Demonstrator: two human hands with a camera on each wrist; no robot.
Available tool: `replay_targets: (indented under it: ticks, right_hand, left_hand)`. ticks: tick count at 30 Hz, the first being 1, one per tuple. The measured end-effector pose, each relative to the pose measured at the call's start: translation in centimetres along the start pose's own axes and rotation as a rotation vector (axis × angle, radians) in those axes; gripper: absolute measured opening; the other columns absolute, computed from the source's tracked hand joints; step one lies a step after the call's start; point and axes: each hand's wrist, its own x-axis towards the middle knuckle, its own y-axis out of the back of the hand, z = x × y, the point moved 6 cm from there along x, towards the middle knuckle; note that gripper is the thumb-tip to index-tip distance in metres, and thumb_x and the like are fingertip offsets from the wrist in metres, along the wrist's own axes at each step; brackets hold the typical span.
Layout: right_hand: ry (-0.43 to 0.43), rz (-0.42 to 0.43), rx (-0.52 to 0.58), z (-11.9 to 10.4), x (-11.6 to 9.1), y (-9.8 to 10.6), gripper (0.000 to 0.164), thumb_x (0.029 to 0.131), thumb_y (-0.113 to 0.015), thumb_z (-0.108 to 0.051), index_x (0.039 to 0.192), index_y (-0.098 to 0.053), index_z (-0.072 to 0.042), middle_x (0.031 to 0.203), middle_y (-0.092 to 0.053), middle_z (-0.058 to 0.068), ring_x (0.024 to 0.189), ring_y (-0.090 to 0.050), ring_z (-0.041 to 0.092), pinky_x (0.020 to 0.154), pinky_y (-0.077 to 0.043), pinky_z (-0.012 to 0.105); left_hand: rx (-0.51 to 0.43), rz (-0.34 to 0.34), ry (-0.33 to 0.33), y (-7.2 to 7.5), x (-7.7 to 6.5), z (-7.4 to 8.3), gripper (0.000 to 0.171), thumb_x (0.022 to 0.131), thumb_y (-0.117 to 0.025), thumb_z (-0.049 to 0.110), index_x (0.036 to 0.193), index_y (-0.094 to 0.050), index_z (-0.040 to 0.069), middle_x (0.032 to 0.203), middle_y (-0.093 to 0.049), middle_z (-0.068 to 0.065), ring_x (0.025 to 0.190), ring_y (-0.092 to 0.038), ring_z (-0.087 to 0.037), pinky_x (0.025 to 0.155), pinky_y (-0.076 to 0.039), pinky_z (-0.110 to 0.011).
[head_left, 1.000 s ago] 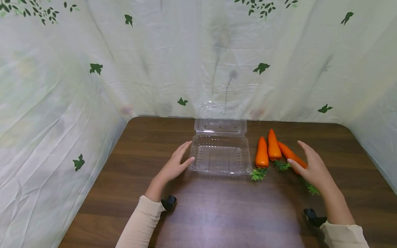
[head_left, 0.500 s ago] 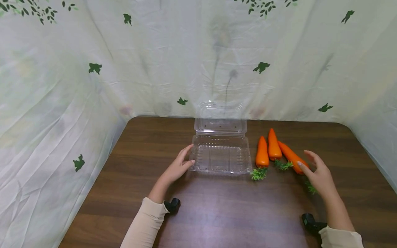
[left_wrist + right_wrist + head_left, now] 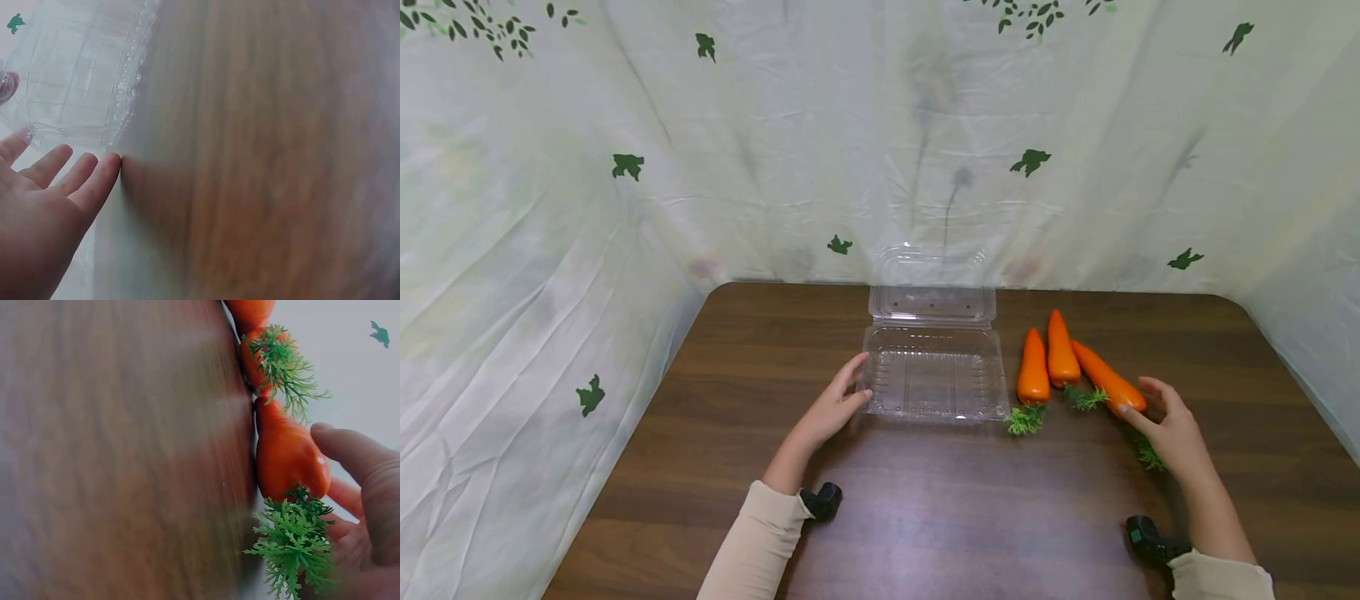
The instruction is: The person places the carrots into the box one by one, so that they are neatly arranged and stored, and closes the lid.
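Next to the left edge of a clear plastic clamshell container (image 3: 932,375), my left hand (image 3: 832,408) has its fingertips and thumb at the rim. In the left wrist view, the left hand's fingers (image 3: 94,181) are fairly straight against the container's clear wall (image 3: 75,94). My right hand (image 3: 1176,429) is around the thick end of the rightmost orange carrot (image 3: 1108,379), its thumb on or just over it and fingers on the far side. That carrot (image 3: 290,459) lies on the table in the right wrist view; firm contact cannot be told.
Two more carrots, one left (image 3: 1033,371) and one middle (image 3: 1062,350), lie between the container and the right hand, with green leafy tops toward me. The container's raised lid (image 3: 932,304) leans by the white curtain (image 3: 775,167) behind the brown table (image 3: 925,500).
My right hand has moved down and slightly right to the thick end of the rightmost carrot. The left hand has shifted slightly toward me along the container's edge. The container stays put.
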Motion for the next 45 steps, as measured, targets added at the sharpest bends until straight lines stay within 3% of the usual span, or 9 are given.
replay_targets:
  ticks: [6, 11, 14, 17, 19, 24, 28, 34, 45]
  right_hand:
    - [-0.003, 0.023, -0.038, 0.5, -0.1, -0.2, 0.064, 0.091, -0.052, -0.03, 0.134, -0.025, 0.009, 0.125, -0.036, 0.034, 0.107, -0.038, 0.043, 0.078, -0.037, 0.045]
    - [0.002, 0.052, -0.03, 0.6, -0.3, -0.2, 0.058, 0.091, -0.052, -0.028, 0.131, -0.03, 0.009, 0.123, -0.039, 0.031, 0.103, -0.041, 0.038, 0.072, -0.039, 0.018]
    - [0.002, 0.066, -0.003, 0.5, -0.4, -0.1, 0.056, 0.091, -0.052, -0.026, 0.13, -0.032, 0.008, 0.123, -0.04, 0.03, 0.098, -0.047, 0.016, 0.065, -0.036, 0.006]
    - [-0.008, 0.099, 0.026, 0.5, -0.4, 0.1, 0.055, 0.09, -0.054, -0.026, 0.129, -0.034, 0.008, 0.121, -0.041, 0.028, 0.088, -0.042, -0.007, 0.064, -0.038, 0.006]
    - [-0.019, 0.131, 0.046, 0.6, -0.5, 0.3, 0.055, 0.089, -0.055, -0.026, 0.128, -0.035, 0.007, 0.12, -0.042, 0.025, 0.085, -0.038, -0.012, 0.064, -0.039, 0.006]
    - [-0.068, 0.208, 0.102, 1.2, -0.7, 0.6, 0.052, 0.088, -0.056, -0.028, 0.129, -0.038, 0.001, 0.118, -0.044, 0.007, 0.088, -0.04, -0.009, 0.067, -0.039, 0.006]
    - [-0.127, 0.273, 0.285, 1.9, -0.8, 0.9, 0.043, 0.087, -0.059, -0.022, 0.126, -0.046, -0.009, 0.114, -0.046, -0.006, 0.092, -0.043, -0.004, 0.069, -0.039, 0.005]
    - [-0.203, 0.395, 0.583, 1.9, -1.1, 1.5, 0.041, 0.082, -0.064, -0.016, 0.122, -0.052, -0.014, 0.116, -0.045, -0.003, 0.107, -0.039, 0.011, 0.071, -0.038, 0.004]
    - [-0.233, 0.516, 0.738, 0.3, -1.2, 2.0, 0.041, 0.078, -0.068, -0.008, 0.119, -0.059, -0.01, 0.112, -0.049, -0.004, 0.093, -0.044, 0.008, 0.062, -0.042, 0.008]
  left_hand:
    - [-0.082, -0.002, -0.005, -0.3, 0.1, -0.6, 0.06, 0.09, -0.046, 0.001, 0.141, -0.017, 0.001, 0.145, -0.016, -0.019, 0.128, -0.023, -0.039, 0.098, -0.026, -0.052]
    - [-0.171, 0.015, -0.022, -0.6, 0.3, -1.1, 0.059, 0.089, -0.044, -0.002, 0.141, -0.016, 0.001, 0.143, -0.017, -0.024, 0.125, -0.025, -0.044, 0.097, -0.027, -0.052]
    - [-0.234, 0.023, -0.033, -0.8, 0.4, -1.4, 0.058, 0.089, -0.043, -0.003, 0.141, -0.016, 0.001, 0.143, -0.016, -0.026, 0.124, -0.025, -0.046, 0.098, -0.027, -0.052]
    - [-0.276, 0.033, -0.044, -1.0, 0.4, -1.6, 0.057, 0.089, -0.042, -0.004, 0.14, -0.016, 0.001, 0.143, -0.015, -0.026, 0.124, -0.024, -0.046, 0.098, -0.026, -0.052]
    - [-0.292, 0.038, -0.047, -1.0, 0.4, -1.7, 0.056, 0.09, -0.041, -0.004, 0.14, -0.017, 0.001, 0.143, -0.015, -0.026, 0.124, -0.025, -0.046, 0.098, -0.026, -0.052]
    - [-0.297, 0.043, -0.05, -1.1, 0.4, -1.9, 0.056, 0.091, -0.04, -0.003, 0.141, -0.017, 0.003, 0.142, -0.016, -0.026, 0.123, -0.027, -0.045, 0.098, -0.024, -0.053]
    - [-0.297, 0.052, -0.06, -1.2, 0.4, -2.0, 0.055, 0.091, -0.04, -0.004, 0.141, -0.016, 0.002, 0.141, -0.018, -0.029, 0.122, -0.027, -0.046, 0.098, -0.024, -0.053]
    - [-0.308, 0.071, -0.071, -1.2, 0.4, -2.1, 0.055, 0.091, -0.04, -0.004, 0.141, -0.016, 0.0, 0.14, -0.019, -0.03, 0.122, -0.027, -0.046, 0.098, -0.025, -0.053]
    - [-0.307, 0.08, -0.076, -1.1, 0.4, -2.1, 0.055, 0.091, -0.039, -0.004, 0.14, -0.016, -0.001, 0.139, -0.02, -0.03, 0.122, -0.028, -0.046, 0.098, -0.026, -0.052]
